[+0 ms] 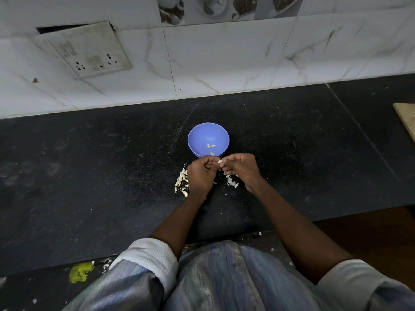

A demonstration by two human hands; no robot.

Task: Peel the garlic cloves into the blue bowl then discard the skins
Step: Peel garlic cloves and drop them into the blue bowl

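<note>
We see a small round blue plastic bowl (208, 140) standing on a black speckled stone counter (89, 176), and we take it as our landmark. Inside it, toward its near side, lie three small pale peeled garlic cloves (211, 148). Just in front of the bowl's near rim, the left hand (201, 176) and the right hand (241, 169) meet, both with fingers curled, pinching one whitish garlic clove (220, 162) between their fingertips. In front of the bowl and to its left, beside the left hand, lies a scatter of unpeeled cloves and papery white skins (182, 179); a smaller heap of white skins (232, 181) lies in front of the bowl to its right, partly under the right hand. Behind the bowl rises a white marbled tile wall (224, 63).
</note>
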